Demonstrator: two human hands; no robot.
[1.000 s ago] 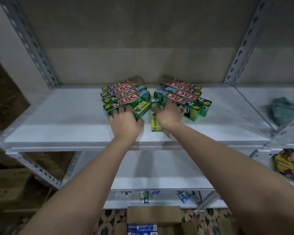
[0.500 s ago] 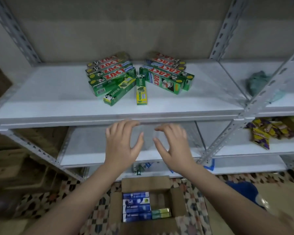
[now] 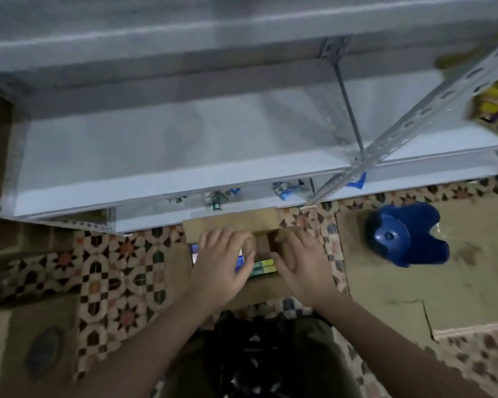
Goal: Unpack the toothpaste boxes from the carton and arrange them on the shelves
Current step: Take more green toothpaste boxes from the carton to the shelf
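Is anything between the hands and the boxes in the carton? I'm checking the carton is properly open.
Nothing visible is. The carton is open at the top with its flaps folded out, and both the left hand and the right hand are right over the boxes inside it.

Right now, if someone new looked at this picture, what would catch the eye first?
First, two bare hands, the left hand and the right hand, reaching into an open carton on the patterned floor, over blue toothpaste boxes. Next, a bright blue plastic object on the floor to the right. Behind, pale metal shelves fill the upper half.
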